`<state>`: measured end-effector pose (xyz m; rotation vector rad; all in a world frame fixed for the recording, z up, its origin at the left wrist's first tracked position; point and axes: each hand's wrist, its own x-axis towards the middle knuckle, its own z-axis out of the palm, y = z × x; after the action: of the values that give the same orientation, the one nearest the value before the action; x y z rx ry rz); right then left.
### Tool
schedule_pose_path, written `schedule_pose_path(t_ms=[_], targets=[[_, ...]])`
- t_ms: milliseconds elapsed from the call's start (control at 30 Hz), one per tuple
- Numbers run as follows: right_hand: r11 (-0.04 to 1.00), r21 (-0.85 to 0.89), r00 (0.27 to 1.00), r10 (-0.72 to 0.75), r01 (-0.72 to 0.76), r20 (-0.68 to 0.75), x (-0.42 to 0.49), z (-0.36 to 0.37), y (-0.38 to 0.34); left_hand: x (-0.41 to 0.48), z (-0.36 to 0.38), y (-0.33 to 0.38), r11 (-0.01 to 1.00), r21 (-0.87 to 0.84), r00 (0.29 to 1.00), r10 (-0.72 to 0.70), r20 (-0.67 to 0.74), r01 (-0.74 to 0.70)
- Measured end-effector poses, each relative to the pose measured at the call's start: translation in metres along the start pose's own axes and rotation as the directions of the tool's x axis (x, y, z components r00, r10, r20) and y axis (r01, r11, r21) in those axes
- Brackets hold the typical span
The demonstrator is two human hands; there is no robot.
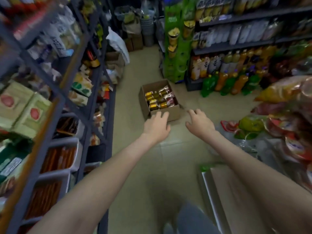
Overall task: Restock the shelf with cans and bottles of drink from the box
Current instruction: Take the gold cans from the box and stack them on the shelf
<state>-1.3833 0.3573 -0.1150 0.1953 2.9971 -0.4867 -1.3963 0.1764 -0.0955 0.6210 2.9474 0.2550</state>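
Note:
An open cardboard box [172, 114] stands on the tiled aisle floor ahead of me. Inside lie several gold cans [154, 102] on the left and red-labelled bottles [168, 96] on the right. My left hand [157, 124] reaches out in front of the box's near wall, fingers relaxed and spread, holding nothing. My right hand [199, 123] is stretched out just right of the box, also spread and empty. The drinks shelf [219, 51] on the right carries rows of orange, yellow and green bottles.
A dark metal snack shelf [55, 105] lines the left side of the narrow aisle. A green display stand [177, 48] rises behind the box. Snack bags [287, 115] crowd the right foreground above a steel-edged counter [212, 196]. Sacks and cartons fill the far end.

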Motion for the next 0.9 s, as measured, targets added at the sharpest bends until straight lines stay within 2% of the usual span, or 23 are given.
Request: schedule_pose_path(t_ms=[267, 400, 600, 800, 900], targets=[[1.0, -0.006, 1.0, 0.027, -0.027, 0.017, 0.227, -0.009, 0.051, 0.221, 0.007, -0.046, 1.0, 0.017, 0.999, -0.014, 0.037, 0.013], [0.997, -0.063, 0.998, -0.048, 0.05, 0.043, 0.338, -0.029, 0.066, 0.325, -0.007, -0.065, 0.997, 0.063, 0.998, -0.051, 0.048, 0.048], [0.983, -0.116, 0.982, -0.128, 0.144, 0.136, 0.479, -0.054, 0.082, 0.463, -0.021, -0.078, 0.993, 0.035, 0.991, -0.115, 0.068, 0.113], [0.93, -0.194, 0.944, -0.283, 0.313, 0.17, 0.61, -0.063, 0.103, 0.596, -0.003, -0.092, 0.977, 0.038, 0.968, -0.211, 0.135, 0.208], [0.894, -0.269, 0.925, -0.301, 0.359, 0.234, 0.675, -0.068, 0.117, 0.664, 0.003, -0.095, 0.968, 0.03, 0.95, -0.25, 0.189, 0.249]])
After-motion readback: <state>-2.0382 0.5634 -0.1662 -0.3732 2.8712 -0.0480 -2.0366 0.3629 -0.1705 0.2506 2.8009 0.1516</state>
